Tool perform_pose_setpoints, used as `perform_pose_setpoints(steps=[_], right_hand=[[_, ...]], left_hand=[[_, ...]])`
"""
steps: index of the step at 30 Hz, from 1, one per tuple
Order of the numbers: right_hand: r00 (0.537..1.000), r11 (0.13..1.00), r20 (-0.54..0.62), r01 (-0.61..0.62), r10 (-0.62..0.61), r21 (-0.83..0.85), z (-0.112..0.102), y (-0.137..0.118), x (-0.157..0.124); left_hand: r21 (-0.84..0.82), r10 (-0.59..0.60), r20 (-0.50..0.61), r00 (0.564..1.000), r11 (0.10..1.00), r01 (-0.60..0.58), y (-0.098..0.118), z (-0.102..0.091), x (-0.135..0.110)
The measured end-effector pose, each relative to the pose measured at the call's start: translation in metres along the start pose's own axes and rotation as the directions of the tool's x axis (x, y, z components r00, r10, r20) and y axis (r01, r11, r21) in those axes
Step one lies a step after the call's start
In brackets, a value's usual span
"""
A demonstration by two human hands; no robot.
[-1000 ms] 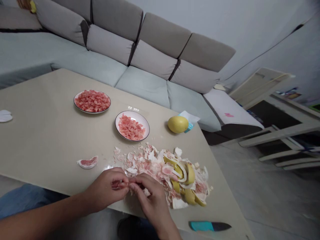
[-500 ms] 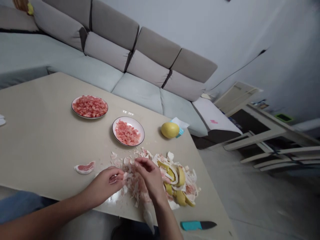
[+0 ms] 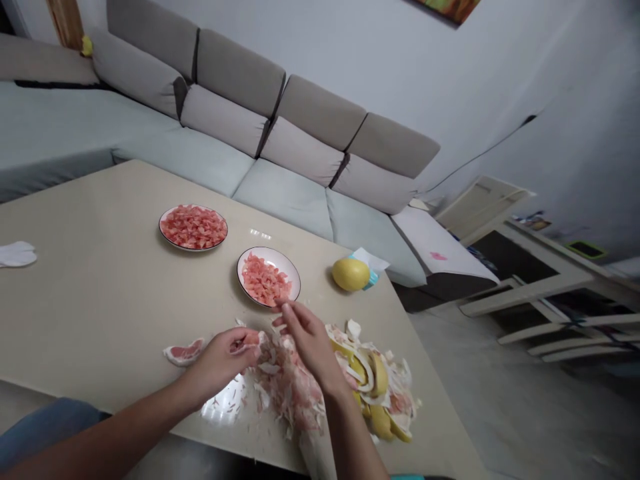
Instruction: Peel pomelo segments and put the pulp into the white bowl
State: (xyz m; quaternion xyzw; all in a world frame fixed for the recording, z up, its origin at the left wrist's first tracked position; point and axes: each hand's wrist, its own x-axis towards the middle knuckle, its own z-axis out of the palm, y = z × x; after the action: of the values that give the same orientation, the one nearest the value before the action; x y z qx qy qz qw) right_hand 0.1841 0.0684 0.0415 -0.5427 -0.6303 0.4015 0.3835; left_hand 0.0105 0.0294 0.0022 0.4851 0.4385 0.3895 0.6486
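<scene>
My left hand (image 3: 225, 360) is closed around a partly peeled pomelo segment (image 3: 242, 344), mostly hidden in the fingers. With thumb and fingertips pinched together, my right hand (image 3: 311, 343) reaches the near rim of a small white plate (image 3: 289, 270). Whatever is in that pinch is too small to make out. Pink pomelo flesh (image 3: 264, 279) lies in pieces on this plate. Beneath both hands spreads a heap of peeled membranes (image 3: 293, 383). Another pomelo segment (image 3: 184, 352), with white skin on its edge, rests left of my left hand.
A fuller plate of pomelo flesh (image 3: 194, 228) stands farther back. A whole yellow pomelo (image 3: 351, 274) sits by a tissue pack (image 3: 374, 275). Yellow rinds (image 3: 377, 380) are piled at the right. A white glove (image 3: 17, 254) lies at the left edge. A teal knife handle (image 3: 407, 477) barely shows.
My right hand has moved away from my left, forward to the near plate's rim. My left hand keeps its hold. The view has tilted up, nearly cutting off the knife.
</scene>
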Motion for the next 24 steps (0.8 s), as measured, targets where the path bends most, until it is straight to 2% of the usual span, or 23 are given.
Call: perform_pose_setpoints(steps=[2, 3, 10, 14, 17, 21, 24], right_hand=[[0.995, 1.0, 0.1, -0.012, 0.014, -0.022, 0.005, -0.009, -0.022], [0.994, 0.999, 0.11, -0.018, 0.021, -0.031, 0.007, -0.011, -0.031], [0.999, 0.998, -0.042, 0.005, -0.008, -0.06, 0.01, -0.008, -0.069], [0.996, 0.992, -0.064, 0.062, -0.069, -0.111, 0.005, -0.01, -0.077], [0.993, 0.987, -0.069, 0.089, -0.099, -0.137, 0.003, -0.011, -0.078], [0.991, 0.984, -0.075, 0.1, -0.112, -0.149, 0.003, -0.008, -0.078], [0.989, 0.98, -0.083, 0.106, -0.121, -0.17, 0.003, -0.006, -0.079]], left_hand=[[-0.012, 0.02, 0.008, 1.0, 1.0, -0.019, 0.001, 0.0, -0.004], [-0.011, 0.026, 0.013, 1.0, 1.0, -0.026, 0.001, 0.0, -0.006], [0.005, 0.066, 0.105, 0.992, 0.998, -0.067, 0.002, 0.009, -0.016], [-0.048, 0.023, 0.214, 0.976, 0.999, -0.013, 0.006, 0.009, -0.019], [-0.086, -0.011, 0.242, 0.97, 0.996, 0.032, 0.007, 0.009, -0.02], [-0.179, -0.043, 0.218, 0.975, 0.98, 0.083, 0.004, 0.013, -0.019], [-0.338, -0.123, 0.13, 0.984, 0.927, 0.161, 0.002, 0.013, -0.017]])
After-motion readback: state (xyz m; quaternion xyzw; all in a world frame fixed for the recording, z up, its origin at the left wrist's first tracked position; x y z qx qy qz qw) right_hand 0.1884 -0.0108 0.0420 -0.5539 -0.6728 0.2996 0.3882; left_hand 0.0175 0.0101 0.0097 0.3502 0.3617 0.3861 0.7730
